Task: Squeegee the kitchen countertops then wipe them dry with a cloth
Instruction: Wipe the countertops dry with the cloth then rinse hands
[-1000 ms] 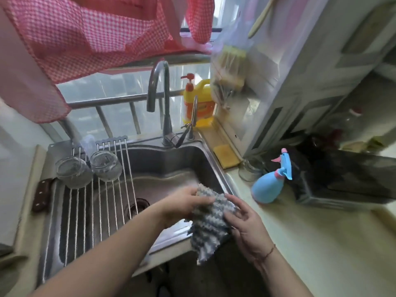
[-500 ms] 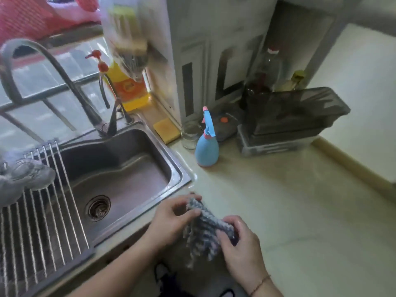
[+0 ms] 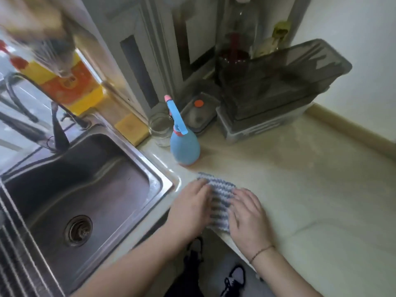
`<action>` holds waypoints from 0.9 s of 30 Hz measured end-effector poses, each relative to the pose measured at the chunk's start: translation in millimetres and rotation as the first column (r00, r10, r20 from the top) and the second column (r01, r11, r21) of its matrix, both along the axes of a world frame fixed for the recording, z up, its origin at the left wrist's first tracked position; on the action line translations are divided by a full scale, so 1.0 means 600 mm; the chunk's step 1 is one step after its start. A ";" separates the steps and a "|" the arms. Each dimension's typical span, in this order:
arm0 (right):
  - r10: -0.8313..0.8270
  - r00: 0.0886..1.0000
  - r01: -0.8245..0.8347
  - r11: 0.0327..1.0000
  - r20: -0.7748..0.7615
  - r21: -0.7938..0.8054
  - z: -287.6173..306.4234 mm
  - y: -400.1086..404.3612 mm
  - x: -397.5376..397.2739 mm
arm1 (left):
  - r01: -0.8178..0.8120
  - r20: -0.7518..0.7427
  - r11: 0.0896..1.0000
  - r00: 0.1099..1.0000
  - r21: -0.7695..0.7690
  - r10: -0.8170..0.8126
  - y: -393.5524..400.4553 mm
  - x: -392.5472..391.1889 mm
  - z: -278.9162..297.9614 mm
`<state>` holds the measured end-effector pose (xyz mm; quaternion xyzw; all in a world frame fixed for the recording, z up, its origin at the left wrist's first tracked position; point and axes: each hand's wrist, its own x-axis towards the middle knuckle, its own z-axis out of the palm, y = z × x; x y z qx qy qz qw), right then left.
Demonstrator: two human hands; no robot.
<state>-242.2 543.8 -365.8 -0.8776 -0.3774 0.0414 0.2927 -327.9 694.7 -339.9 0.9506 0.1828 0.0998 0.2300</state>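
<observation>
A grey-and-white striped cloth [image 3: 218,196] lies spread on the pale beige countertop [image 3: 300,189], just right of the sink's corner and near the counter's front edge. My left hand [image 3: 190,209] lies flat on the cloth's left side, fingers straight. My right hand [image 3: 248,215] lies flat on its right side, fingers spread. Both hands press the cloth down onto the counter. No squeegee is in view.
A steel sink [image 3: 85,189] fills the left. Behind the cloth stands a blue spray bottle [image 3: 184,146], with a glass jar [image 3: 160,127], a yellow sponge [image 3: 131,128] and a dark lidded container [image 3: 276,91] further back. A yellow soap bottle [image 3: 68,86] stands by the tap.
The cloth was held bunched in both hands over the sink edge. It now lies flat on the counter with both palms on it. The view has swung right.
</observation>
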 end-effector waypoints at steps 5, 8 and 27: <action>0.176 0.976 -0.146 0.965 0.125 -0.219 -0.025 0.028 -0.040 | 0.153 -0.245 0.970 0.964 0.191 -0.104 -0.009 -0.017 -0.082; 0.082 0.991 -0.042 0.942 0.105 -0.333 -0.027 0.061 -0.046 | 0.191 -0.228 0.955 0.964 0.229 -0.138 0.015 -0.004 -0.084; 0.118 0.993 -0.090 0.865 0.027 -0.493 -0.036 0.136 -0.024 | -0.514 0.113 0.770 0.800 -0.379 0.589 0.128 0.089 -0.004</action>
